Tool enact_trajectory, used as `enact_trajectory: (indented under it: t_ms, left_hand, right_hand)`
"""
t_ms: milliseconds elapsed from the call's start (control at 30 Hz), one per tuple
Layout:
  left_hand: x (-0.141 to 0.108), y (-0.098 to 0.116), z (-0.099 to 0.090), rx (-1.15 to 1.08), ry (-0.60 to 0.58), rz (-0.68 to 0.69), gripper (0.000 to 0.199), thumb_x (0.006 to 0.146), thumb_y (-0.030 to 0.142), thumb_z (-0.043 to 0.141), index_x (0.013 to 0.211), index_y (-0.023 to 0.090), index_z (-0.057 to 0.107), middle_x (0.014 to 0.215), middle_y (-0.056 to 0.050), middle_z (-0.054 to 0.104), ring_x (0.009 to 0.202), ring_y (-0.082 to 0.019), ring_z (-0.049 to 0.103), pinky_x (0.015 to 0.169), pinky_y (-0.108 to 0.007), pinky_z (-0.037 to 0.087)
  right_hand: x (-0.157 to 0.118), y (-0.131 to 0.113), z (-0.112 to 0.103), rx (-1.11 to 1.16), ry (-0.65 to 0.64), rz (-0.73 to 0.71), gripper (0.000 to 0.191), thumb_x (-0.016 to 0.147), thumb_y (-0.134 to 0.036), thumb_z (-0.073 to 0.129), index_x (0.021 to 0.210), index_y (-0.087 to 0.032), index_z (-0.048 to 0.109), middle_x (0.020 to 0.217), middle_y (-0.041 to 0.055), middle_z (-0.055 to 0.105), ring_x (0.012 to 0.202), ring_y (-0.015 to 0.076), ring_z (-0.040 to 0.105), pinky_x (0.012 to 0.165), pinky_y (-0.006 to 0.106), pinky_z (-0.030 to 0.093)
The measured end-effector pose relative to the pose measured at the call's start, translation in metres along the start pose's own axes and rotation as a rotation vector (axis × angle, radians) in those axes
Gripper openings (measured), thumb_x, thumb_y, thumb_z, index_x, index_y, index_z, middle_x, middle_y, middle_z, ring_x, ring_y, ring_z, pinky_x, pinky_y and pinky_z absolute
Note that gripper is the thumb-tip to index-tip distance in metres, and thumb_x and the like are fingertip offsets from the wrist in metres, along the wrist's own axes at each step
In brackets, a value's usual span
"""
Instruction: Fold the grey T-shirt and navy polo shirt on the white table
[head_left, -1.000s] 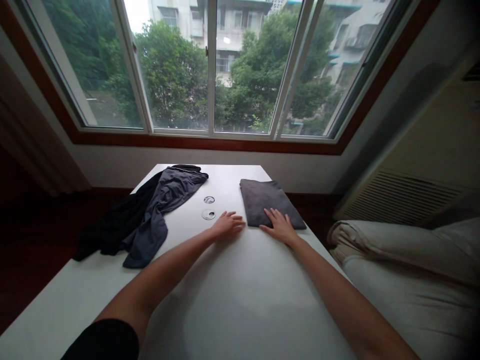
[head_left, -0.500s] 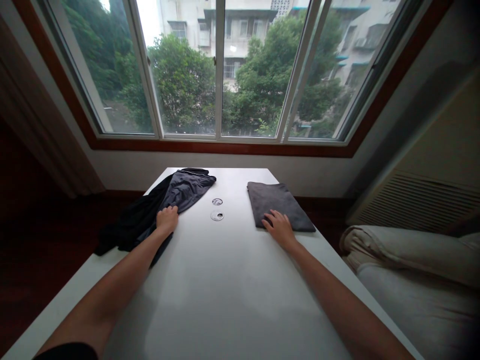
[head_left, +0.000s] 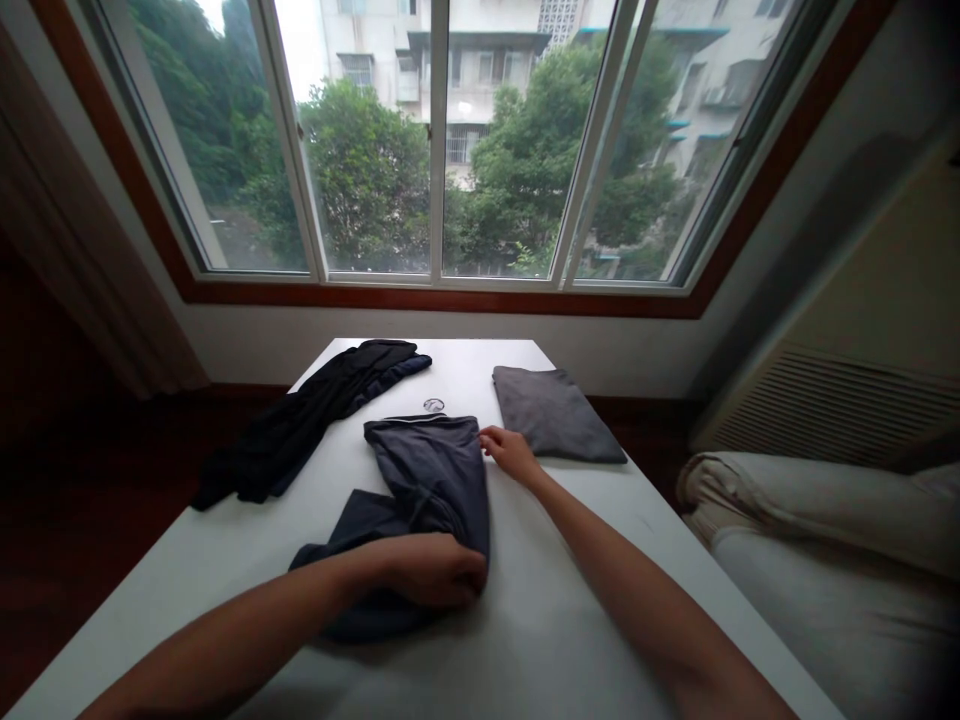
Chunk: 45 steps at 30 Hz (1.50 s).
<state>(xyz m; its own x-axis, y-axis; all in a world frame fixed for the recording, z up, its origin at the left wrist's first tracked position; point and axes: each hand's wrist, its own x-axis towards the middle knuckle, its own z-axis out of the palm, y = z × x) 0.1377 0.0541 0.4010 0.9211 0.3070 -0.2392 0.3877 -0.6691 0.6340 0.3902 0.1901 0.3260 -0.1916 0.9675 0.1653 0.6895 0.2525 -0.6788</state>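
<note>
A dark grey-blue garment (head_left: 439, 470) with a thin white line at its waistband lies crumpled across the middle of the white table. My left hand (head_left: 442, 570) is closed on its lower right edge. At the garment's upper right corner, my right hand (head_left: 506, 450) has its fingers pinched together; the fingertips touch the edge of the cloth. A folded grey cloth (head_left: 559, 415) lies flat just beyond my right hand. Along the table's left side stretches a heap of black and dark clothing (head_left: 307, 425).
Behind the garment, a small round mark or sticker (head_left: 433, 405) shows on the white table (head_left: 570, 560). A window (head_left: 437, 290) stands beyond the far edge. Pale cushioned furniture (head_left: 817, 500) is to the right, and a curtain (head_left: 82, 230) hangs at the left.
The grey-blue garment has come off the left heap to the table's middle, covering the nearer round mark. My left hand moved right and nearer with it; my right hand left the folded grey cloth, moving left.
</note>
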Motion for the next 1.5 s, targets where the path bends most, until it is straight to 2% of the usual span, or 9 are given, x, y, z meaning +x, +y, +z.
enact_trajectory:
  t_ms: [133, 300, 400, 533, 767, 1000, 1167, 1333, 1500]
  left_hand:
    - [0.003, -0.004, -0.007, 0.014, 0.212, -0.078, 0.019, 0.097, 0.036, 0.055, 0.094, 0.026, 0.07, 0.09, -0.004, 0.073, 0.08, -0.02, 0.066, 0.074, -0.03, 0.048]
    - [0.0, -0.101, -0.039, 0.23, 0.783, -0.612, 0.029, 0.096, 0.03, 0.056, 0.121, 0.021, 0.068, 0.126, -0.011, 0.066, 0.119, -0.027, 0.057, 0.104, -0.038, 0.044]
    - [-0.007, -0.149, -0.048, 0.289, 0.789, -0.77, 0.05, 0.093, 0.032, 0.06, 0.141, 0.021, 0.058, 0.14, -0.014, 0.058, 0.13, -0.031, 0.05, 0.108, -0.039, 0.041]
    - [-0.013, -0.173, -0.053, 0.246, 0.668, -0.795, 0.039, 0.091, 0.032, 0.061, 0.128, 0.023, 0.067, 0.122, -0.01, 0.067, 0.117, -0.028, 0.058, 0.102, -0.035, 0.044]
    - [-0.03, -0.157, -0.057, 0.323, 0.877, -0.795, 0.037, 0.091, 0.028, 0.059, 0.126, 0.023, 0.067, 0.12, -0.013, 0.064, 0.12, -0.031, 0.055, 0.105, -0.04, 0.042]
    - [-0.057, -0.139, -0.055, -0.489, 0.877, -0.739, 0.044, 0.093, 0.056, 0.046, 0.089, 0.018, 0.066, 0.081, -0.005, 0.067, 0.079, -0.021, 0.066, 0.072, -0.031, 0.051]
    - [-0.095, -0.133, -0.038, -0.898, 0.853, -0.696, 0.064, 0.089, 0.075, 0.042, 0.1, 0.015, 0.063, 0.088, -0.006, 0.071, 0.075, -0.019, 0.069, 0.071, -0.031, 0.054]
    - [-0.125, -0.118, -0.004, -0.945, 0.813, -0.749, 0.067, 0.079, 0.076, 0.06, 0.109, 0.016, 0.063, 0.087, -0.006, 0.072, 0.077, -0.023, 0.07, 0.072, -0.033, 0.055]
    - [-0.116, -0.098, 0.037, -0.456, 0.854, -0.699, 0.055, 0.076, 0.047, 0.076, 0.124, 0.022, 0.065, 0.096, -0.005, 0.074, 0.097, -0.029, 0.069, 0.085, -0.037, 0.053]
  right_hand:
    - [-0.003, 0.001, 0.003, -0.187, -0.007, 0.057, 0.027, 0.098, -0.035, 0.062, 0.118, -0.022, 0.074, 0.098, 0.0059, 0.073, 0.089, 0.0204, 0.068, 0.087, 0.03, 0.051]
    - [-0.007, 0.005, 0.007, -0.34, 0.118, -0.011, 0.047, 0.094, -0.036, 0.069, 0.137, -0.019, 0.064, 0.14, 0.0152, 0.057, 0.131, 0.0287, 0.052, 0.112, 0.039, 0.042]
    - [0.001, 0.0, 0.011, -0.269, 0.067, -0.077, 0.055, 0.095, -0.039, 0.068, 0.145, -0.018, 0.058, 0.146, 0.0149, 0.054, 0.138, 0.0274, 0.048, 0.118, 0.039, 0.037]
    - [0.012, -0.011, 0.011, -0.177, -0.059, 0.059, 0.048, 0.095, -0.037, 0.068, 0.138, -0.018, 0.062, 0.127, 0.0128, 0.067, 0.121, 0.0261, 0.061, 0.11, 0.036, 0.043]
    - [0.021, -0.034, -0.005, -0.036, -0.2, 0.226, 0.01, 0.082, -0.025, 0.073, 0.082, -0.016, 0.07, 0.081, 0.0057, 0.071, 0.087, 0.0224, 0.067, 0.079, 0.027, 0.05]
    - [-0.004, -0.113, 0.012, 0.675, -0.223, 0.152, 0.03, 0.092, -0.044, 0.066, 0.108, -0.019, 0.066, 0.093, 0.0029, 0.071, 0.081, 0.0162, 0.066, 0.07, 0.024, 0.052]
    - [-0.058, -0.166, 0.031, 0.826, -0.701, -0.134, 0.041, 0.095, -0.057, 0.066, 0.116, -0.022, 0.07, 0.102, 0.0039, 0.072, 0.093, 0.0176, 0.069, 0.079, 0.027, 0.055]
    - [-0.042, -0.141, 0.035, 0.697, -0.513, -0.056, 0.033, 0.097, -0.047, 0.062, 0.106, -0.017, 0.072, 0.096, 0.006, 0.073, 0.083, 0.0155, 0.068, 0.071, 0.025, 0.054]
    - [0.01, -0.1, 0.048, 0.346, -0.38, -0.085, 0.022, 0.092, -0.016, 0.059, 0.11, -0.017, 0.072, 0.099, 0.0052, 0.073, 0.089, 0.0155, 0.068, 0.08, 0.028, 0.054]
